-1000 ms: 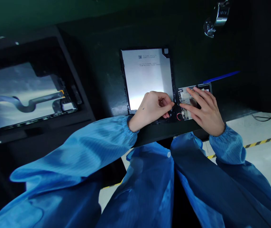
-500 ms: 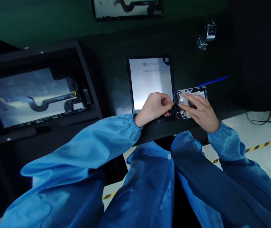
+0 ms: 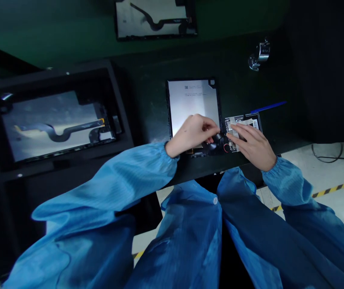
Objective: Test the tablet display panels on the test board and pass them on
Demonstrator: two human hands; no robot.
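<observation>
My left hand (image 3: 194, 133) is over the lower right part of a flat display panel (image 3: 190, 106) with a silvery back and black frame. Its thumb and forefinger are pinched together at the panel's right edge, beside a small dark, shiny piece; what sits between the fingertips is too small to make out. Just right of the panel lies a circuit board (image 3: 231, 119) with a short red wire (image 3: 226, 147). The fingers of my right hand (image 3: 254, 146) are stretched out across this board, their tips close to my left fingertips.
A blue pen-like stick (image 3: 268, 107) lies behind the board. A shiny metal roll holder (image 3: 259, 56) stands farther back. To the left, a black tray (image 3: 120, 120) holds another panel with a ribbon cable (image 3: 60, 135). A further panel (image 3: 131, 26) is at the back.
The whole view has shifted slightly. My left hand still pinches at the panel edge, and a shiny dark piece shows more clearly under its fingers. My right fingers remain on the board, lying closer together.
</observation>
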